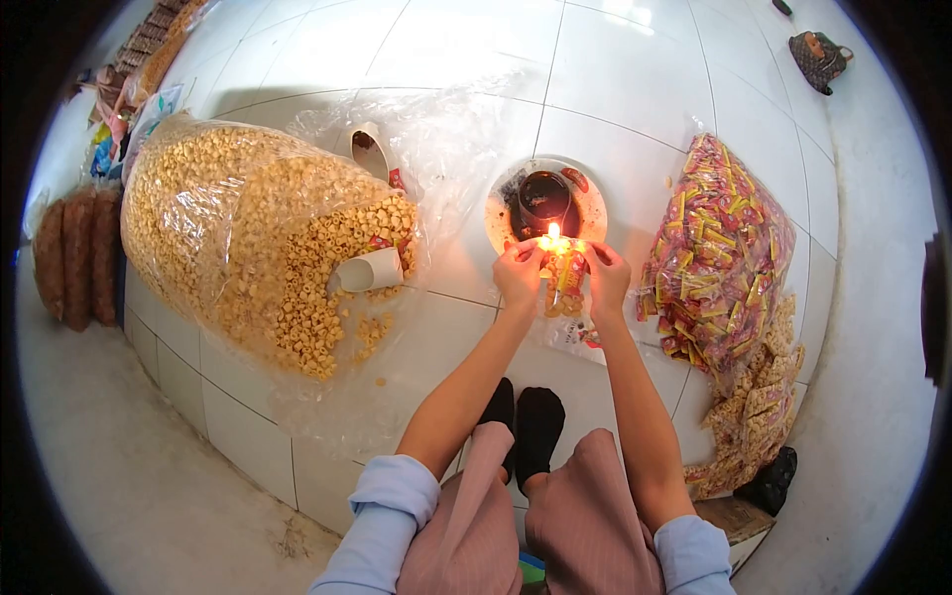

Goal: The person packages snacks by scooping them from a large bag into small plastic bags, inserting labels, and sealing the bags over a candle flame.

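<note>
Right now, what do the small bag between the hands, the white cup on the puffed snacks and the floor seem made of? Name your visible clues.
Small bag: apparently thin, glossy clear plastic; its contents show through.
White cup: perhaps plastic or card; its smooth wall fits either.
Floor: probably glazed ceramic tile; joint lines, bright reflections.

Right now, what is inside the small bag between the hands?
Popcorn and a red-and-yellow packet show through the clear small bag. Anything behind them is hidden, and fingers cover the bag's upper corners.
</note>
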The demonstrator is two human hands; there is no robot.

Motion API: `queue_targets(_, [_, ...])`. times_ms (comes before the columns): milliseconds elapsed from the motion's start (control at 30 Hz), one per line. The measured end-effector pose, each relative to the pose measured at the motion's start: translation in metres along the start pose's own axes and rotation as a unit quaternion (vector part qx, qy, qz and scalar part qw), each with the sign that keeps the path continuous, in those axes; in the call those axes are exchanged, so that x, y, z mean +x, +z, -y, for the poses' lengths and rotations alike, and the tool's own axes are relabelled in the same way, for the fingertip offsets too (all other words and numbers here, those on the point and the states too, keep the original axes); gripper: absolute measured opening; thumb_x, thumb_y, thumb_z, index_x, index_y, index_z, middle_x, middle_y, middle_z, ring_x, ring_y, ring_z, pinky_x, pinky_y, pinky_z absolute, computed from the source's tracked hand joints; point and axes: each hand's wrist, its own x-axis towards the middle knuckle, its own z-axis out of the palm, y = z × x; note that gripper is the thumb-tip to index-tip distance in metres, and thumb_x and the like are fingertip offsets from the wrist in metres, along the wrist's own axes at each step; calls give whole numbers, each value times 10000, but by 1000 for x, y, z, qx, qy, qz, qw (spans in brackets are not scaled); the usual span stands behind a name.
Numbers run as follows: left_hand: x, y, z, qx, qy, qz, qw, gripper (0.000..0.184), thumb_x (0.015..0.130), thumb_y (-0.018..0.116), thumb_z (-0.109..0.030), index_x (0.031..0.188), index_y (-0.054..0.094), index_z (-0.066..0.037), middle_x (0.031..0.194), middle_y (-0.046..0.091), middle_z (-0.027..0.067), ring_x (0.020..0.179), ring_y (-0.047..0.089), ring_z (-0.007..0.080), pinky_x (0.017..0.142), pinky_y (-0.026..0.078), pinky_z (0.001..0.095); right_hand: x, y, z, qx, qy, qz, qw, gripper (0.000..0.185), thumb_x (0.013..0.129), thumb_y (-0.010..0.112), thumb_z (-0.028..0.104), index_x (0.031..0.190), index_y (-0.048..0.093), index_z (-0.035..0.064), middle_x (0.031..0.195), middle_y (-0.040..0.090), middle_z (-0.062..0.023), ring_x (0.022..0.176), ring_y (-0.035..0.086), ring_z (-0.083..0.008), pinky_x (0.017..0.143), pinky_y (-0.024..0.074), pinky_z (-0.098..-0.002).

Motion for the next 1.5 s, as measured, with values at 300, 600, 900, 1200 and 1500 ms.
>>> queue_targets(300, [-3, 15, 10, -23, 26, -72, 997, 347, 687, 647, 65, 856, 359, -28, 763, 585, 137, 656, 628, 171, 537, 515, 250, -8, -14, 5, 25, 11, -13, 1000, 172, 787, 606, 117, 854, 614, -41, 748, 617, -44, 673, 554, -85, 621, 440, -208])
queue_targets(600, [-6, 12, 0, 6, 39, -81, 996, 315, 708, 616, 48, 836, 337, -20, 744, 592, 142, 632, 623, 175, 548, 512, 257, -5, -8, 2, 12, 4, -10, 1000, 187, 789, 604, 126, 872, 619, -40, 764, 621, -48, 674, 553, -84, 621, 438, -209])
queue_targets(900, [0, 3, -1, -35, 28, -79, 996, 319, 719, 624, 34, 812, 332, -53, 745, 538, 90, 636, 592, 156, 604, 521, 252, -2, 5, 1, 0, 11, -7, 1000, 205, 766, 621, 148, 869, 632, -29, 740, 627, -43, 663, 556, -83, 628, 440, -219])
queue_targets(1200, [-46, -30, -38, -121, 27, -72, 990, 289, 766, 629, -31, 910, 379, -29, 822, 528, 84, 774, 564, 138, 704, 489, 241, -55, 14, 52, -89, -58, 26, 994, 185, 755, 634, 137, 856, 636, -19, 748, 634, -58, 663, 567, -91, 626, 444, -218])
queue_targets(1500, [-151, -56, -177, 273, 455, 255, 808, 424, 746, 648, -100, 1140, 498, -70, 1055, 537, 74, 981, 490, 172, 855, 386, 308, -173, -46, 186, -51, -380, 125, 915, 80, 724, 638, -16, 795, 602, -25, 733, 586, -54, 666, 547, -88, 615, 438, -214])
